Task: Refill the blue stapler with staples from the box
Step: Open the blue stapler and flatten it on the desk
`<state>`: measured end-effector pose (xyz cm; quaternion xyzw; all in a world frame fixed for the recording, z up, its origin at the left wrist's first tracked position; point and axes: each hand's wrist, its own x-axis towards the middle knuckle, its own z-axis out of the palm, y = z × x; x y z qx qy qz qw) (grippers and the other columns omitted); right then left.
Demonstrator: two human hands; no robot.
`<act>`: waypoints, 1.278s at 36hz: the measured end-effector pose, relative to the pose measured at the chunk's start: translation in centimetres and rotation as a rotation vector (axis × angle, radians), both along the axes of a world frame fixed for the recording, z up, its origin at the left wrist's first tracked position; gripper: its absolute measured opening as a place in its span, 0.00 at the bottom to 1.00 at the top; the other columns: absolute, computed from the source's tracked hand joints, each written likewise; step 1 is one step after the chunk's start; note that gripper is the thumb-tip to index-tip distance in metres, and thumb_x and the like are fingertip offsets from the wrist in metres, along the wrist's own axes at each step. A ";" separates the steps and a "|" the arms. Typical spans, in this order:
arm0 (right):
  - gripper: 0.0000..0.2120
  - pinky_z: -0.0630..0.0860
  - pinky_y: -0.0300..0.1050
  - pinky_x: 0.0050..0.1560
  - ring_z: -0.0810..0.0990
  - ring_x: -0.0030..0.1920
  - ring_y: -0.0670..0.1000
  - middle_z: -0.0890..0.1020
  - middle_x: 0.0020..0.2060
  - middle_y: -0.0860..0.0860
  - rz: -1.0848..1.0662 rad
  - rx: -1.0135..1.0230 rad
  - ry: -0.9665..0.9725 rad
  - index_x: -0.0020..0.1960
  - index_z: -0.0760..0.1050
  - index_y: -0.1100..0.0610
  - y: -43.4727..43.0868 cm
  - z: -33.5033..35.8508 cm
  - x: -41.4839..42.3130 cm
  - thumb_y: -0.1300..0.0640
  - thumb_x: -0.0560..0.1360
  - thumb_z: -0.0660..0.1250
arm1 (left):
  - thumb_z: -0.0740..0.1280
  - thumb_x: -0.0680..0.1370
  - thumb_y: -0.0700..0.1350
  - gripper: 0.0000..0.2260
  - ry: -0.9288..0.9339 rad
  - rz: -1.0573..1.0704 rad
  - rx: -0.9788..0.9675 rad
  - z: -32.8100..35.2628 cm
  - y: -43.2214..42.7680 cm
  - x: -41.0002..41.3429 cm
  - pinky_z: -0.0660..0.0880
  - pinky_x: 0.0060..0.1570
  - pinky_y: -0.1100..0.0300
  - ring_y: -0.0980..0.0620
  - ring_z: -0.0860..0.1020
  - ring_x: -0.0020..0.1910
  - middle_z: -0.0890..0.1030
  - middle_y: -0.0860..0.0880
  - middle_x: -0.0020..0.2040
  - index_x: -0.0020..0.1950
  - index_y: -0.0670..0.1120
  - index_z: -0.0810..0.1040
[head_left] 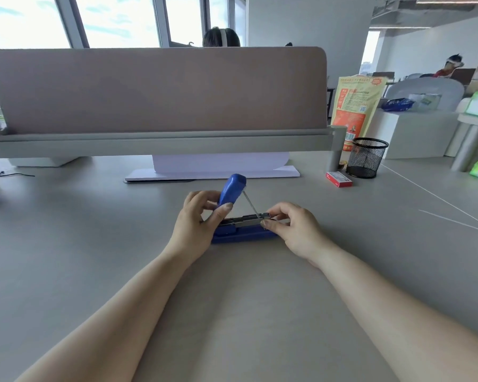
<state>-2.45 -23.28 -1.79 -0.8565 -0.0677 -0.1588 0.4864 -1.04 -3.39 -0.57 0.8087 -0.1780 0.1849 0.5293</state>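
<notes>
— Cable [16,175] first, thin and black, lying on the grey desk [94,230] far over at the left edge, under the beige divider screen [155,89]. What do you make out further in?

— White paper [221,164] curling up against the shelf below that screen, its flat part spread on the desk. Just in front of it, near the middle, sits the blue stapler [242,232], base flat on the desk and lying crosswise.

— Is it shut?

— No, its top [232,188] is swung up and stands nearly upright at the left end. A thin metal rod slants from it down to the bare metal channel [243,219] along the base.

— And the hands?

— Left hand [196,224] is closed around the raised blue top, thumb in front, fingers behind. Right hand [293,230] is at the stapler's right end, thumb and fingertips pinched together at the tip of the channel. Whether a strip of staples sits between them is too small to tell. Both forearms reach in bare from the near edge, the two hands apart with the stapler spanning between them.

— Where's the box?

— Small red staple box [339,179], well to the right and further back, lying on the desk, nobody touching it. Just beside it stands a black mesh pen cup [366,158], and behind that an orange and yellow printed bag [355,106] stands upright.
</notes>
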 end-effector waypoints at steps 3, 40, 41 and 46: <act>0.07 0.69 0.33 0.40 0.74 0.42 0.48 0.77 0.40 0.48 -0.005 0.019 -0.003 0.47 0.77 0.60 0.0 0.0 0.1 0.58 0.71 0.70 | 0.67 0.75 0.48 0.04 0.084 -0.051 -0.108 0.2 0.2 0.0 0.71 0.38 0.71 0.59 0.78 0.40 0.79 0.55 0.43 0.48 0.54 0.76; 0.03 0.76 0.52 0.53 0.80 0.48 0.56 0.83 0.44 0.54 -0.123 -0.005 0.044 0.44 0.79 0.55 -1.4 -1.0 0.6 0.57 0.71 0.69 | 0.76 0.64 0.55 0.19 0.111 0.320 0.228 -1.6 6.8 2.2 0.72 0.55 0.50 0.47 0.77 0.52 0.80 0.50 0.50 0.49 0.53 0.73; 0.02 0.76 0.52 0.53 0.80 0.48 0.55 0.83 0.44 0.53 -0.124 -0.009 0.040 0.45 0.79 0.54 -1.3 -1.0 0.6 0.57 0.72 0.69 | 0.75 0.65 0.57 0.19 0.126 0.355 0.279 -1.6 6.8 2.2 0.71 0.58 0.48 0.48 0.77 0.53 0.79 0.51 0.50 0.49 0.53 0.73; 0.03 0.77 0.52 0.55 0.80 0.48 0.53 0.83 0.45 0.51 -0.128 -0.041 0.028 0.46 0.79 0.53 -1.3 -1.0 0.5 0.58 0.72 0.68 | 0.68 0.66 0.65 0.20 0.161 0.453 0.495 -1.8 6.7 2.4 0.63 0.62 0.49 0.49 0.76 0.54 0.79 0.52 0.52 0.49 0.54 0.75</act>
